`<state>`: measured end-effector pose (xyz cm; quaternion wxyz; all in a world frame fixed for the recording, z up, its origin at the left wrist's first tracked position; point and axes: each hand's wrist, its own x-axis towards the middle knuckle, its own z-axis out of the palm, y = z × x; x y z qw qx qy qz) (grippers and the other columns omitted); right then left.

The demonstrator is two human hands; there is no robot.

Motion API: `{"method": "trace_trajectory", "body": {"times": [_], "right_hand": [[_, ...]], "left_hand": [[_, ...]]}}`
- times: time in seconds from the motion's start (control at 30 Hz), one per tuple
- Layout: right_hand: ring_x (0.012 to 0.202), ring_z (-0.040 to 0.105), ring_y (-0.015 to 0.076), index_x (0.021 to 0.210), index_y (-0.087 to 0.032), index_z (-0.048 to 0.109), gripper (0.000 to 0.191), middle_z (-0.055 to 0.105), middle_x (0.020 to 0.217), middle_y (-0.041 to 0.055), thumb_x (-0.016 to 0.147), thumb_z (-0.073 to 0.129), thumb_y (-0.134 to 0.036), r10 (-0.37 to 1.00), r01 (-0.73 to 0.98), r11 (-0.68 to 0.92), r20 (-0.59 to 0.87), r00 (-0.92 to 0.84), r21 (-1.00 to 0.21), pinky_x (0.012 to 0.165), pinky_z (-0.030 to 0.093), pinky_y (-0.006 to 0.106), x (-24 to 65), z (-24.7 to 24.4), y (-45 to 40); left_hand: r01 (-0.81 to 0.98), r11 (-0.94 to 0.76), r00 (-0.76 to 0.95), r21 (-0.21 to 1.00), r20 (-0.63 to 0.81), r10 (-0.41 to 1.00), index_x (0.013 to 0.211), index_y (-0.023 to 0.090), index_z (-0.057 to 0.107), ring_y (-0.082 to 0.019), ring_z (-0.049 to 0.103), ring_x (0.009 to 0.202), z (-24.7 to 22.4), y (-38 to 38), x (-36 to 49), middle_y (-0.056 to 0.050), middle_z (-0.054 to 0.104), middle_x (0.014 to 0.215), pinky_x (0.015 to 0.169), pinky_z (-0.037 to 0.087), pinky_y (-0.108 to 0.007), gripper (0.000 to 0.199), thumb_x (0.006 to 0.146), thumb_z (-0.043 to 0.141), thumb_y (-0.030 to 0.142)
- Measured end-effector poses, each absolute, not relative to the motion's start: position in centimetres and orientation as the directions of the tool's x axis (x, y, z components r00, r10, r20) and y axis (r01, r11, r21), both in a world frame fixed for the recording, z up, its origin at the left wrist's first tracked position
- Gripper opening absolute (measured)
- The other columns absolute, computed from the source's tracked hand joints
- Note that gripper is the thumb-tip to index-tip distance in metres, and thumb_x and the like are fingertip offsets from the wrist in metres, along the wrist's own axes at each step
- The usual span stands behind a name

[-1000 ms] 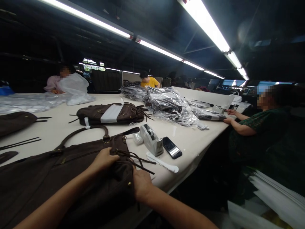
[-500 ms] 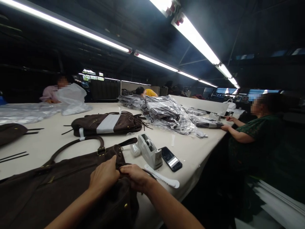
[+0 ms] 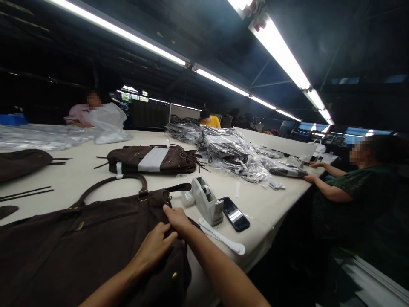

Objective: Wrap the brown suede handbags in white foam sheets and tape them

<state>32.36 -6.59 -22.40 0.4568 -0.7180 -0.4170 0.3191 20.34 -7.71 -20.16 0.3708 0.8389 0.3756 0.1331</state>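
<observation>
A dark brown bag (image 3: 105, 238) with a looped handle lies across the near left of the table. My right hand (image 3: 177, 219) is closed on the upper corner at the bag's right end, thumb on the edge. Just below and left of it, my left hand (image 3: 156, 244) is closed on the fabric of the same end; its fingertips are partly hidden. Beyond my hands stands a grey tape dispenser (image 3: 207, 204). Close by are a black phone (image 3: 235, 214) and a white plastic strip (image 3: 223, 239).
Another brown bag (image 3: 128, 157), banded in white, lies behind the handle. Further back is a pile of plastic-wrapped bags (image 3: 226, 147). A person in green (image 3: 358, 183) works at the table's right edge; two others are at the far side.
My right hand has moved up onto the bag's top corner. My left hand has slid down and right along the bag's end. The view has shifted slightly left.
</observation>
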Motion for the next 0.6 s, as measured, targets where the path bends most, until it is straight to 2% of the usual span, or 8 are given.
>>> {"method": "trace_trajectory", "body": {"times": [0.1, 0.17, 0.27, 0.37, 0.43, 0.5, 0.6], "right_hand": [[0.066, 0.054, 0.0181, 0.062, -0.018, 0.057, 0.039, 0.054, 0.061, 0.0031, 0.094, 0.05, -0.04, 0.87, 0.465, -0.262, 0.001, 0.493, -0.846, 0.068, 0.044, 0.029, 32.0, -22.5, -5.2], [0.066, 0.054, 0.0183, 0.061, -0.019, 0.055, 0.041, 0.054, 0.061, 0.0033, 0.095, 0.048, -0.04, 0.857, 0.52, -0.255, 0.059, 0.513, -0.815, 0.066, 0.042, 0.028, 31.9, -22.6, -4.5], [0.055, 0.048, 0.0157, 0.053, -0.019, 0.049, 0.046, 0.046, 0.052, 0.0004, 0.096, 0.044, -0.036, 0.849, 0.564, -0.263, 0.09, 0.52, -0.783, 0.055, 0.037, 0.026, 32.0, -22.9, -3.5], [0.052, 0.046, 0.0143, 0.051, -0.019, 0.048, 0.045, 0.042, 0.048, -0.0017, 0.095, 0.045, -0.028, 0.855, 0.605, -0.265, 0.108, 0.508, -0.751, 0.052, 0.036, 0.024, 32.3, -23.4, -2.7], [0.058, 0.051, 0.0151, 0.057, -0.017, 0.052, 0.038, 0.049, 0.053, -0.0009, 0.094, 0.048, -0.025, 0.854, 0.639, -0.257, 0.139, 0.501, -0.725, 0.058, 0.04, 0.024, 32.6, -23.7, -2.4], [0.069, 0.058, 0.0171, 0.071, -0.016, 0.059, 0.026, 0.059, 0.065, 0.0021, 0.094, 0.05, -0.024, 0.849, 0.674, -0.247, 0.179, 0.497, -0.697, 0.066, 0.045, 0.025, 32.7, -24.2, -2.3], [0.083, 0.064, 0.0209, 0.096, -0.013, 0.06, 0.017, 0.067, 0.086, 0.0091, 0.096, 0.048, -0.024, 0.84, 0.726, -0.226, 0.247, 0.482, -0.65, 0.074, 0.048, 0.028, 32.7, -24.8, -2.7]], "left_hand": [[0.507, -0.446, 0.682, 0.738, -0.027, 0.731, 0.091, 0.018, 0.068, -0.026, 0.061, 0.098, -20.5, -8.7, 19.7, -0.012, 0.062, 0.096, 0.096, 0.046, -0.038, 0.053, 0.084, 0.028, 0.051], [0.488, -0.453, 0.678, 0.746, 0.003, 0.735, 0.095, 0.017, 0.068, -0.027, 0.06, 0.103, -20.9, -9.4, 19.3, -0.013, 0.062, 0.1, 0.101, 0.044, -0.04, 0.061, 0.087, 0.021, 0.055], [0.479, -0.461, 0.657, 0.747, 0.042, 0.752, 0.127, 0.016, 0.058, -0.03, 0.049, 0.128, -22.1, -10.3, 18.7, -0.015, 0.057, 0.129, 0.114, 0.034, -0.048, 0.07, 0.09, 0.018, 0.06], [0.451, -0.486, 0.693, 0.749, 0.049, 0.719, 0.151, 0.016, 0.03, -0.026, 0.022, 0.149, -23.2, -11.0, 17.8, -0.01, 0.03, 0.159, 0.124, 0.018, -0.052, 0.076, 0.093, 0.017, 0.063], [0.405, -0.536, 0.764, 0.741, 0.048, 0.644, 0.154, 0.016, 0.021, -0.022, 0.012, 0.151, -23.5, -11.4, 16.9, -0.006, 0.018, 0.162, 0.126, 0.01, -0.05, 0.076, 0.094, 0.016, 0.063], [0.367, -0.603, 0.826, 0.709, 0.049, 0.561, 0.155, 0.019, 0.015, -0.021, 0.007, 0.151, -23.3, -11.8, 15.8, -0.004, 0.013, 0.162, 0.125, 0.005, -0.05, 0.079, 0.093, 0.022, 0.067], [0.343, -0.7, 0.873, 0.626, 0.063, 0.484, 0.154, 0.023, 0.011, -0.024, 0.008, 0.151, -22.6, -12.3, 14.4, -0.004, 0.012, 0.162, 0.124, 0.008, -0.053, 0.085, 0.089, 0.034, 0.072]]}}
